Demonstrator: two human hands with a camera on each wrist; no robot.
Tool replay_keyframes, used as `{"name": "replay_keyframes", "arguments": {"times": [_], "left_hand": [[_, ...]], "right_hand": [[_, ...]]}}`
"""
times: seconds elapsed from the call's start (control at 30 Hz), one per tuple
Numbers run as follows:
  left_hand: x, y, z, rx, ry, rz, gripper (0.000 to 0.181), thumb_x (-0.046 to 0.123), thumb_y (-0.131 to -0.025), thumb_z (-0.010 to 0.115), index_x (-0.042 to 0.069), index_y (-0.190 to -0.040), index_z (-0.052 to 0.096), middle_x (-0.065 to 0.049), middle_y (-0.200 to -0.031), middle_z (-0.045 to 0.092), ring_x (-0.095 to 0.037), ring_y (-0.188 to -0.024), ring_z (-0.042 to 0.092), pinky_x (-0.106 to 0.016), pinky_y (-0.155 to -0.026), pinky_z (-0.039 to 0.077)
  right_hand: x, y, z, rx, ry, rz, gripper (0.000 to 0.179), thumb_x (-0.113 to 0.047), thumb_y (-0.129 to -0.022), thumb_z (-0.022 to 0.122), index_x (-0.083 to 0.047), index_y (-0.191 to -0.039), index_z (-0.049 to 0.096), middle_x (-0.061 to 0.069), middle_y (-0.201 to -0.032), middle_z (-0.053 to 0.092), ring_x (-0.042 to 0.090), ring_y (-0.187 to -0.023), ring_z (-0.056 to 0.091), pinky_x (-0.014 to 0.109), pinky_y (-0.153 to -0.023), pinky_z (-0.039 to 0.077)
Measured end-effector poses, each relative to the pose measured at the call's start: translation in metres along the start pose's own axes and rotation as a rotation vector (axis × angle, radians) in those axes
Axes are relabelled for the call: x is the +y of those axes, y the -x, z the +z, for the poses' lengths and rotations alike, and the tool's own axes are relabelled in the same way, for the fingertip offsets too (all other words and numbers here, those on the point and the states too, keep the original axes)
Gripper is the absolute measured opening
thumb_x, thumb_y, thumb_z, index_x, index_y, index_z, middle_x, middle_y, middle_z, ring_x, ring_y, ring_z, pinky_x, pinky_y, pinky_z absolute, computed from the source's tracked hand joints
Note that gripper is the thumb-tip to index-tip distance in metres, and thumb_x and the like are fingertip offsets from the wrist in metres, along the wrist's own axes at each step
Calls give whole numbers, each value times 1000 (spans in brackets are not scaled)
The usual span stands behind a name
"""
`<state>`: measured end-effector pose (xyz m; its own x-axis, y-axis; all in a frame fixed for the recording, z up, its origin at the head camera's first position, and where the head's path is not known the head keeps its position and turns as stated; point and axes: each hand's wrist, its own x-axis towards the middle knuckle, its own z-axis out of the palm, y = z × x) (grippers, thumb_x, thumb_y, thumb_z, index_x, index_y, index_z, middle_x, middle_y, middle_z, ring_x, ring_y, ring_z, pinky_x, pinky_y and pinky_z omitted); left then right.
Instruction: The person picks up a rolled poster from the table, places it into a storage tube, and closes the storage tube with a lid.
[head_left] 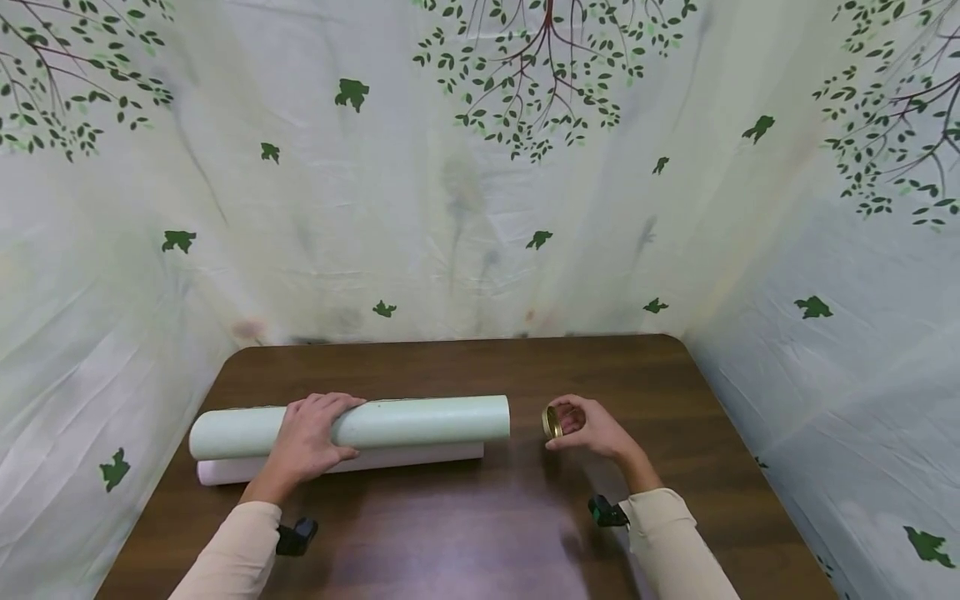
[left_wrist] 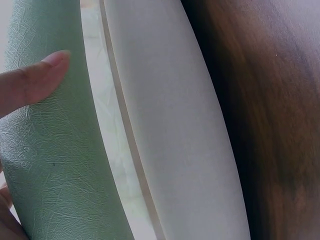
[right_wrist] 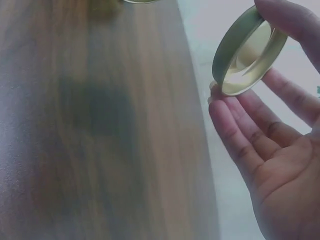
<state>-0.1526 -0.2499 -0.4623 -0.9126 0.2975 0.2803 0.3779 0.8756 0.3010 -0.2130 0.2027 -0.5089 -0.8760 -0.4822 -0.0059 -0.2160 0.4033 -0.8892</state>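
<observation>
My left hand [head_left: 310, 437] grips a long pale green roll [head_left: 427, 419] round its middle. The thumb [left_wrist: 42, 80] lies across its textured surface in the left wrist view, while the other fingers are mostly hidden behind it. Alongside the green roll, on the near side, lies a slimmer white roll [head_left: 420, 455]. Right of the rolls' ends, my right hand [head_left: 592, 427] pinches a short gold-coloured ring [head_left: 552, 422] between thumb and fingertips. Tilted in the right wrist view, the ring [right_wrist: 240, 60] shows a smooth outer band and a shiny inner wall.
Both hands are over a dark brown wooden table [head_left: 450, 533] with rounded far corners. Pale cloth walls [head_left: 420, 208] printed with leaves and branches stand behind it and on both sides. A curved rim [right_wrist: 141, 1] shows at the top edge of the right wrist view.
</observation>
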Motion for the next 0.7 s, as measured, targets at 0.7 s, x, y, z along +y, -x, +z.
{"name": "replay_keyframes", "arguments": {"times": [0.7], "left_hand": [[9, -2, 5, 23, 20, -1, 69, 18, -58, 92, 10, -121, 64, -9, -116, 64, -34, -108, 54, -57, -90, 34]], "right_hand": [[-11, -10, 11, 75, -198, -114, 52, -4, -80, 77, 8, -127, 55, 23, -111, 62, 24, -97, 64, 27, -79, 53]]}}
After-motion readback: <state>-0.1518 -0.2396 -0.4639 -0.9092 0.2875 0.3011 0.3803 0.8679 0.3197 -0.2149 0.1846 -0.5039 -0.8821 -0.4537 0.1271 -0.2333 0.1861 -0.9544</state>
